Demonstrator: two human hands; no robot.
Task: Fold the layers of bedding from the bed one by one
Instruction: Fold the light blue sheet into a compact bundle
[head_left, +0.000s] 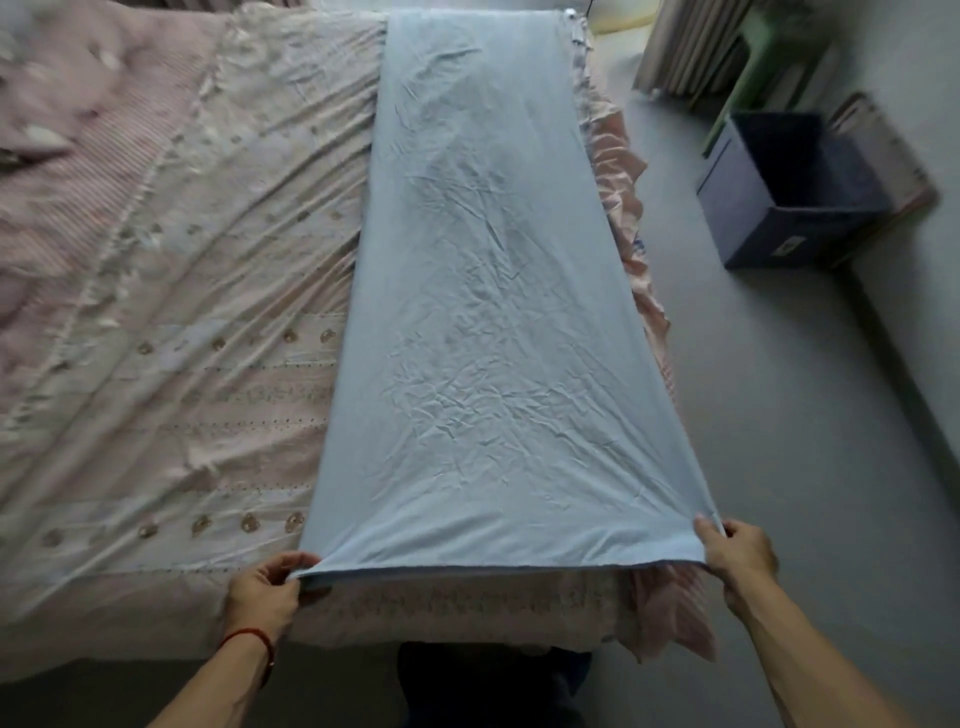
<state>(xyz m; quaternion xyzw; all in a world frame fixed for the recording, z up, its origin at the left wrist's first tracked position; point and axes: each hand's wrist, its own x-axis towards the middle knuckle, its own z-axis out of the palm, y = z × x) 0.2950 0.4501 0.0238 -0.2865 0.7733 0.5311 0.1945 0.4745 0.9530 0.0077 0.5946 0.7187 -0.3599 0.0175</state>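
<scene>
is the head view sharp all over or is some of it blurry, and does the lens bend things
Head view: dim, flat light; the blue sheet and both hands, left hand and right hand, read fairly sharp; the pink bedspread smears toward the left edge; wide-angle distortion splays the sheet's edges and tilts the dark bin.

- A dark blue storage box stands open on the grey floor, well apart from the bed, near the right wall.
- A flat pinkish board or panel leans just behind the box, against the wall.
- A pale green piece of furniture stands beyond the box; what it is cannot be told.
- Beige curtains hang at the top right, reaching the floor.
- A red string bracelet circles 1 wrist.
- Dark trousers show at the bottom edge.
</scene>
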